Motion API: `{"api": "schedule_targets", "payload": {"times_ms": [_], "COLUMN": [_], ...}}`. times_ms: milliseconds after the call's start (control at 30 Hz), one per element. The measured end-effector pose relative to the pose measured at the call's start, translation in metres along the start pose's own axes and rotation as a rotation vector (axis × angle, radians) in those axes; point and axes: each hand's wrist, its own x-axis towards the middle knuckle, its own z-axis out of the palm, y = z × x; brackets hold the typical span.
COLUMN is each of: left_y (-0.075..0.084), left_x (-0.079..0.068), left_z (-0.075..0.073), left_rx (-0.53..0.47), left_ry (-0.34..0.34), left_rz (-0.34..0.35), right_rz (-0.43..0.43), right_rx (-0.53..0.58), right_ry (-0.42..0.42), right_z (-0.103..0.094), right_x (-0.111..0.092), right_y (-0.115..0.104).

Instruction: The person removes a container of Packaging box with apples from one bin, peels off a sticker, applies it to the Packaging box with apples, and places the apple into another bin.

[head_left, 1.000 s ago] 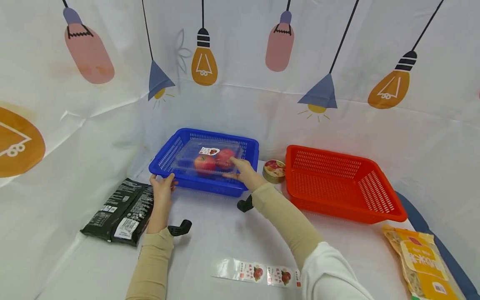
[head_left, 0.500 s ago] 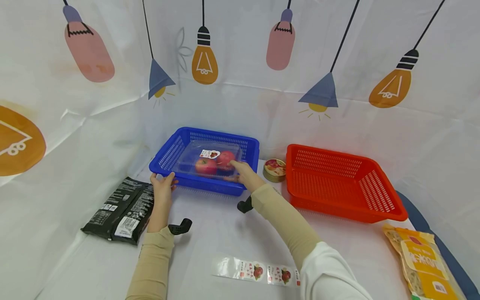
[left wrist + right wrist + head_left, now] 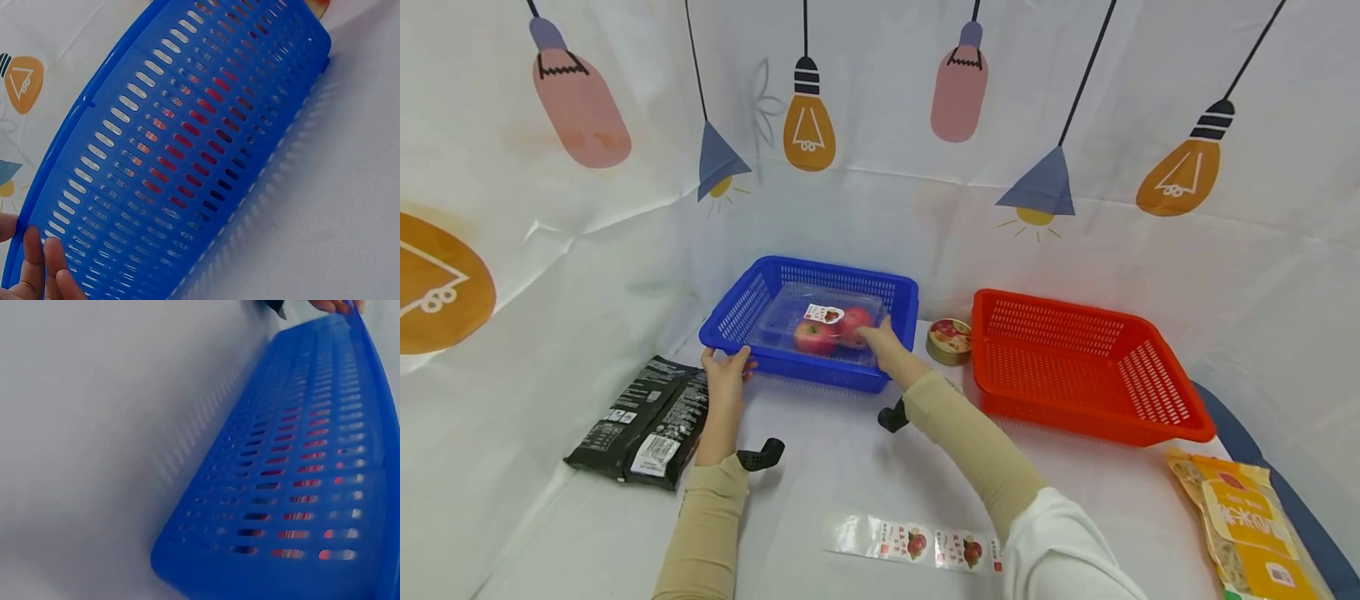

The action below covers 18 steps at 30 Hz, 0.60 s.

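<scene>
A clear plastic box (image 3: pixel 782 321) with a printed label and two red apples (image 3: pixel 815 337) lies in the blue basket (image 3: pixel 812 372). My left hand (image 3: pixel 726 377) pinches the basket's near left rim. In the left wrist view its thumb is inside the rim and its fingers (image 3: pixel 34 265) are against the slotted outer wall. My right hand (image 3: pixel 889 350) reaches over the near right rim, its fingers extended onto the box's right end. In the right wrist view the basket wall (image 3: pixel 275 481) hides that hand.
A red basket (image 3: pixel 1090 358) stands at the right, with a round tin (image 3: pixel 949 342) between the baskets. A black packet (image 3: pixel 640 421) lies at the left. Label strips (image 3: pixel 917 542) lie in front, and a yellow food bag (image 3: pixel 1243 525) is at the far right.
The box with the apples has sunk lower into the blue basket and shifted slightly right. My right hand's lower fingers have come out from under it. The left hand has stayed at the rim.
</scene>
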Motion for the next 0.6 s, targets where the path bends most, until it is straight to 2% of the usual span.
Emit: {"api": "schedule_targets", "payload": {"times_ms": [67, 100, 133, 233, 333, 600], "left_y": [0.000, -0.001, -0.001, -0.002, -0.001, 0.002], "left_x": [-0.001, -0.001, -0.001, -0.001, -0.001, 0.000], "left_z": [0.000, 0.001, 0.001, 0.001, 0.001, 0.000], "left_rx": [0.005, 0.007, 0.009, 0.005, -0.002, 0.007], "left_ry": [-0.005, -0.008, -0.011, -0.020, -0.017, -0.013], "left_rz": [-0.003, -0.003, -0.005, -0.011, -0.013, 0.001], "right_rz": [-0.088, -0.144, -0.218, -0.420, -0.547, -0.673], "right_rx": [-0.049, -0.063, -0.083, -0.171, -0.277, -0.327], "right_ry": [0.001, 0.008, 0.014, 0.036, 0.051, 0.056], "right_z": [-0.001, -0.001, -0.002, -0.007, -0.019, -0.071], "right_x": [-0.073, -0.102, -0.119, -0.142, -0.145, -0.189], "right_y": [-0.036, -0.050, -0.056, -0.058, -0.049, -0.033]}}
